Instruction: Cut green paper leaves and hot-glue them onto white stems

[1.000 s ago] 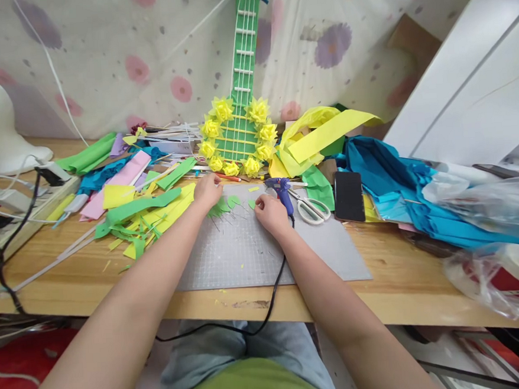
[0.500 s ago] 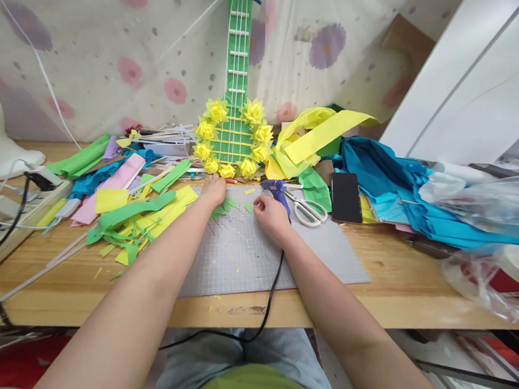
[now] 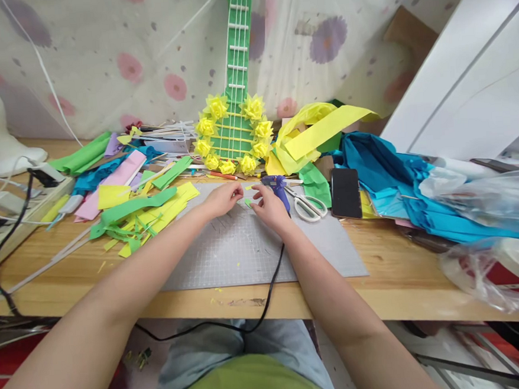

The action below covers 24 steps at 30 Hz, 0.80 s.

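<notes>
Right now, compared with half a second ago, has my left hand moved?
Yes. Against the flower-trimmed green guitar shape, your left hand has shifted to the right and slightly toward you, nearer your right hand.

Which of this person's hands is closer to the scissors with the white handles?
The right. The right hand is just left of the scissors, with the blue glue gun between; the left hand is farther left, above the gray mat.

A glue gun (image 3: 277, 184) and scissors (image 3: 310, 207) suggest a craft workspace.
</notes>
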Each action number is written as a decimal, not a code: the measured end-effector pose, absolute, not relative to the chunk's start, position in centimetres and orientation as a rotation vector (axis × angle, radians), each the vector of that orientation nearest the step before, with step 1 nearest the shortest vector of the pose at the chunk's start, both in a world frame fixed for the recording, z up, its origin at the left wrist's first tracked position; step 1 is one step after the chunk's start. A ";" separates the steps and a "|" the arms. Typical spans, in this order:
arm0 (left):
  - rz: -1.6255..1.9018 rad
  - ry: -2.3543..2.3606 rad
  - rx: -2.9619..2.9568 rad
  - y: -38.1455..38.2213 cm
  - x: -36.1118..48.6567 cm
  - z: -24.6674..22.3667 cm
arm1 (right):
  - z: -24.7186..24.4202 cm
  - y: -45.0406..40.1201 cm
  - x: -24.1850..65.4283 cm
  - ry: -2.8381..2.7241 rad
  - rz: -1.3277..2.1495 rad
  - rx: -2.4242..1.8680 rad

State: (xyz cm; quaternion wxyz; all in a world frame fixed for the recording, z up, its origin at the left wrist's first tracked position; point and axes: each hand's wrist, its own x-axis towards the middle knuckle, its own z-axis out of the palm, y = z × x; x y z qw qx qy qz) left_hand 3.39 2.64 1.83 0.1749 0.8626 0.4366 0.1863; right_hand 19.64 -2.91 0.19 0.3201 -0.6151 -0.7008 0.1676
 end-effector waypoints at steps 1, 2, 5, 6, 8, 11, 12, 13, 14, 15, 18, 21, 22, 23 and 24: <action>0.543 1.204 2.431 2.2 3.6 1.8 | 0.1 -2.9 19.6 -1.876 0.429 -1.593; 0.553 1.180 2.426 1.9 3.8 1.7 | 0.1 -2.8 19.6 -1.909 0.411 -1.585; 0.551 1.163 2.376 1.8 4.4 1.4 | 0.6 -2.9 19.8 -1.985 0.342 -1.644; 0.558 1.201 2.334 2.0 4.5 1.3 | 0.9 -3.0 20.0 -1.988 0.319 -1.696; 0.577 1.338 2.261 2.6 4.8 1.0 | 1.5 -3.3 20.2 -1.962 0.264 -1.842; 0.475 1.446 2.357 3.4 5.3 0.8 | 2.2 -3.7 20.6 -1.938 0.214 -2.051; 0.406 1.420 2.419 3.6 5.5 0.8 | 2.3 -3.7 20.6 -1.954 0.227 -2.087; 0.340 1.390 2.467 3.7 5.8 0.8 | 2.3 -3.7 20.7 -1.978 0.252 -2.111; 0.284 1.377 2.489 3.7 6.0 0.8 | 2.2 -3.7 20.6 -1.999 0.279 -2.127; 0.241 1.385 2.489 3.7 6.3 0.8 | 2.0 -3.7 20.6 -2.014 0.301 -2.139; 0.186 1.444 2.463 3.7 6.8 0.9 | 1.4 -3.4 20.3 -2.024 0.329 -2.159; 0.228 1.397 2.512 3.7 6.7 0.6 | 1.4 -3.3 20.6 -2.010 0.365 -2.145; 0.262 1.373 2.525 3.7 6.6 0.5 | 1.7 -3.4 21.0 -1.999 0.404 -2.136; 0.304 1.358 2.523 3.7 6.4 0.4 | 2.0 -3.4 21.6 -1.985 0.465 -2.122; 0.352 1.358 2.504 3.6 6.2 0.3 | 2.4 -3.5 22.3 -1.966 0.532 -2.107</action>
